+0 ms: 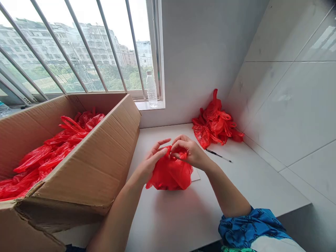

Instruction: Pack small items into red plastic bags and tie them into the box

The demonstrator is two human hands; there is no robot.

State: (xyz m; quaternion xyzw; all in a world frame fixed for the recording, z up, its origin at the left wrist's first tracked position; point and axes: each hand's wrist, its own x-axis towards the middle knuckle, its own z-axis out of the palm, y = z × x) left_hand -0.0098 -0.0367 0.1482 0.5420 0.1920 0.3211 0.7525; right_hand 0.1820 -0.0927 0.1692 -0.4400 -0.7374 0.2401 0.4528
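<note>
A white counter under a barred window holds one big open brown cardboard box, stuffed with red plastic bags, too tangled to count. One loose heap of red bags sits in the tiled corner. Between them, one crumpled red plastic bag lies on the counter, partly over a white sheet. The right hand is curled, pinching the bag's top; the left hand is half open, fingertips on it. There's one clear plastic water bottle on the window sill, and one thin pen lies right of the bag.

sleeve: blue, dark print | panel: white | trim: green | hands: bare
</note>
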